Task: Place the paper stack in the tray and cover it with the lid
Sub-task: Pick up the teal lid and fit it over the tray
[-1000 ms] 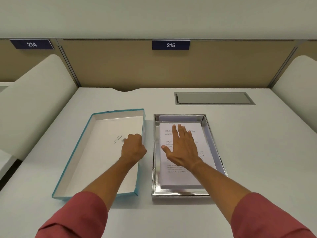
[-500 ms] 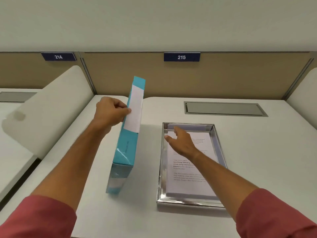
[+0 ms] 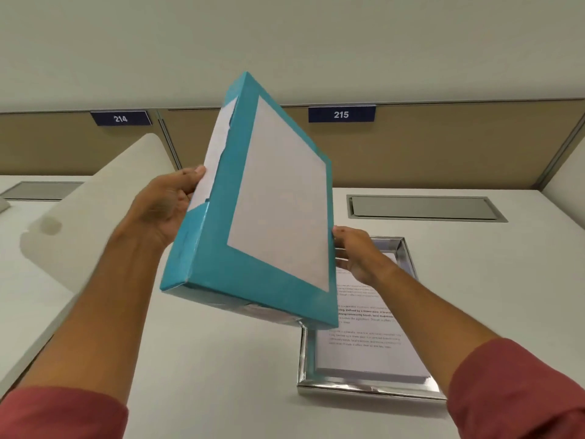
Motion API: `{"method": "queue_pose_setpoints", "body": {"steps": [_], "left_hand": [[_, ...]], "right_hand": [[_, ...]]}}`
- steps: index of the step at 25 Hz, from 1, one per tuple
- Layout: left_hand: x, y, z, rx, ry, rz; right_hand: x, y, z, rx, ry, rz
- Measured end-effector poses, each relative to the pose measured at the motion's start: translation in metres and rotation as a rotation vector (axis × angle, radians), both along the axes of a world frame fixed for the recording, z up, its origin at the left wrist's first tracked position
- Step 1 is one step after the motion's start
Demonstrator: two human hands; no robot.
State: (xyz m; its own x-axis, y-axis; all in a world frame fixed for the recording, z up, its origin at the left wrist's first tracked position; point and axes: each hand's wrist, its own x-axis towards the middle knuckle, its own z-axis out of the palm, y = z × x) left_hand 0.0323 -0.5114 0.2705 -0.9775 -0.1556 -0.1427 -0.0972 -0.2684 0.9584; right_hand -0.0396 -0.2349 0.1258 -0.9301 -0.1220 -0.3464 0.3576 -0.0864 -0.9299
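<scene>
at far left, a white curved divider panel [image 3: 95,217] rises from the desk [image 3: 221,375], and behind it a tan partition carries a dark plate reading 214 [image 3: 120,118]. the left hand [image 3: 164,205], on a forearm with a red sleeve [image 3: 63,413], grasps the left edge of the lid [image 3: 253,217], with the thumb lying over the white lining of that edge and the remaining fingers hidden behind the wall. the lid is a shallow teal box top with a white rectangle on its outer face; it is held in the air, tilted, with the outer face turned toward the camera and its lower right corner overlapping the tray in the view. a second plate reading 215 [image 3: 341,114] sits on the partition above. the right hand [image 3: 354,253] meets the lid's right edge, fingers curled behind it, the grip only partly visible. below it the silver tray [image 3: 364,386] rests on the desk, and the paper stack [image 3: 367,343], printed with text, lies inside. a grey recessed cable hatch [image 3: 424,208] lies in the desk behind the tray.
</scene>
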Motion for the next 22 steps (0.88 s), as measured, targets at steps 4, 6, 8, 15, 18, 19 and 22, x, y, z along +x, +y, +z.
{"method": "queue_pose_setpoints", "body": {"steps": [4,6,8,15,18,19,22], "left_hand": [[-0.021,-0.005,-0.041,-0.180,-0.042,0.075],[-0.033,0.002,-0.063,-0.306,-0.056,0.058],[-0.044,0.013,-0.084,-0.485,-0.056,0.026],[-0.069,0.065,-0.124,-0.616,-0.228,-0.061],[-0.072,0.084,-0.138,-0.625,-0.287,-0.065],[-0.073,0.089,-0.143,-0.622,-0.316,-0.062],[-0.072,0.110,-0.156,-0.623,-0.371,-0.083]], "right_hand": [[-0.002,0.037,0.003,0.087,0.018,-0.146],[-0.003,0.056,0.004,0.124,0.029,-0.205],[-0.002,0.074,0.004,0.170,0.041,-0.264],[0.008,0.135,-0.001,0.292,0.045,-0.283],[0.012,0.156,-0.004,0.303,0.021,-0.292],[0.013,0.163,-0.006,0.312,0.004,-0.286],[0.018,0.182,-0.016,0.352,-0.049,-0.277]]}}
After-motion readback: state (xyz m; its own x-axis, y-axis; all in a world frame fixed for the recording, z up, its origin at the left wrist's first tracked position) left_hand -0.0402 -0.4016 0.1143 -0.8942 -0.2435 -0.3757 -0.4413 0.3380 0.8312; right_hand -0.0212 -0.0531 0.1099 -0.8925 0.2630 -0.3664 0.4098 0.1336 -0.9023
